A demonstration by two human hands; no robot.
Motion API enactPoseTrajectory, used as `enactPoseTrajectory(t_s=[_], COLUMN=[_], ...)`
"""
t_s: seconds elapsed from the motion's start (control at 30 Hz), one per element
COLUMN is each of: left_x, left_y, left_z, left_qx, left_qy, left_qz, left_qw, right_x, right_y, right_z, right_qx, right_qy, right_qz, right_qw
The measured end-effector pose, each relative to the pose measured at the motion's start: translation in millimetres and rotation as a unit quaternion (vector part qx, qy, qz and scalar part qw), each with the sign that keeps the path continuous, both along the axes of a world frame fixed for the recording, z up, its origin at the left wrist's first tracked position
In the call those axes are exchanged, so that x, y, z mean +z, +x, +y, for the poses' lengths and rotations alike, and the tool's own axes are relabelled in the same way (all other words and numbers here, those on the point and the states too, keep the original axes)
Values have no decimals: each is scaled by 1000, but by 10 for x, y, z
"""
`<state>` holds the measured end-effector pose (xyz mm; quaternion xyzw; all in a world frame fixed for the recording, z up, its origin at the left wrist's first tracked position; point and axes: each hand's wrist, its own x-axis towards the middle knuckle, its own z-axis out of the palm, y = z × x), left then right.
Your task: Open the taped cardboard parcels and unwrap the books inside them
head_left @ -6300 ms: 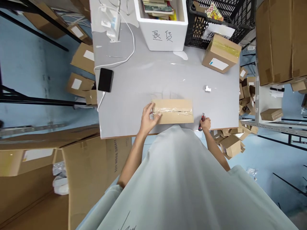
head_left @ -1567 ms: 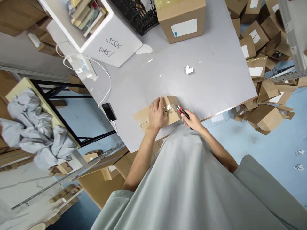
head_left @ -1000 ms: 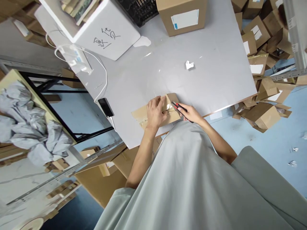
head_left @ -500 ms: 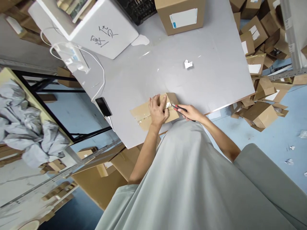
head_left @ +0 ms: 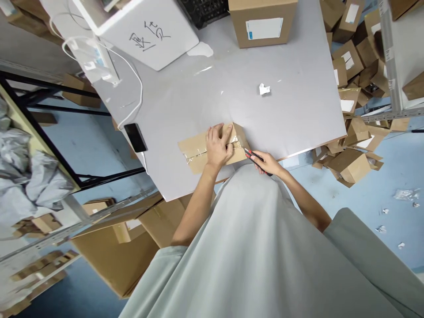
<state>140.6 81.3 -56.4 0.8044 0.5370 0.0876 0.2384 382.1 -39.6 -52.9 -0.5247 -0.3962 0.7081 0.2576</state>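
A small brown cardboard box (head_left: 196, 153) lies near the front edge of the grey table, with clear tape along the seam on its top. My left hand (head_left: 218, 148) grips the box from above, its fingers reaching over the far side and the thumb bent inward. In my right hand (head_left: 267, 163) is a red and black box cutter (head_left: 251, 155), the fingers closed around its handle. The cutter's tip is at the right end of the box, by the taped seam. Whether the blade touches the cardboard I cannot tell.
A larger labelled box (head_left: 263, 28) and a white bin (head_left: 149, 35) stand at the table's (head_left: 298, 101) far side. Crumpled paper (head_left: 264, 89) lies mid-table; a phone (head_left: 135, 137) with a white cable lies left. Cardboard boxes (head_left: 351, 165) are heaped on the floor at right.
My right hand has drawn the box cutter slightly right and down, from the top of the box to its right end. My left hand stays on the box. The view has shifted a little.
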Motion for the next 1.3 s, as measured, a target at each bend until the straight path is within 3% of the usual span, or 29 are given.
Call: enactPoseTrajectory(t_s=[0.2, 0.3, 0.47, 0.6, 0.73, 0.9, 1.0, 1.17, 1.3], left_x=[42, 110, 363, 603, 682, 542, 464, 426, 423], left_y=[10, 1, -127, -352, -509, -557, -676, -1114, -1444], left_z=[-103, -128, -116, -191, -291, -342, -401, -616, -735], left_qx=[-3, -9, -27, -15, 72, 157, 206, 275, 293], left_qy=[6, 12, -4, 19, 42, 35, 31, 5, -39], left_qz=[-7, -19, -56, -126, -208, -247, -256, -250, -257], left_qw=[1000, 1000, 998, 992, 975, 955, 944, 929, 920], right_x=[61, -6, -269, -321, -110, 297, 486, 632, 663], right_y=[-124, -191, -160, -54, -4, -79, -256, -678, -916], right_z=[274, 402, 453, 369, 291, 306, 299, 229, 200], right_qx=[-28, -72, -234, -280, -281, -296, -267, -201, -167], right_qy=[56, 66, -22, -76, -61, -9, 27, 56, 59], right_qz=[-88, -101, -122, -166, -159, -139, -143, -147, -138], right_qw=[994, 990, 964, 943, 944, 945, 953, 967, 974])
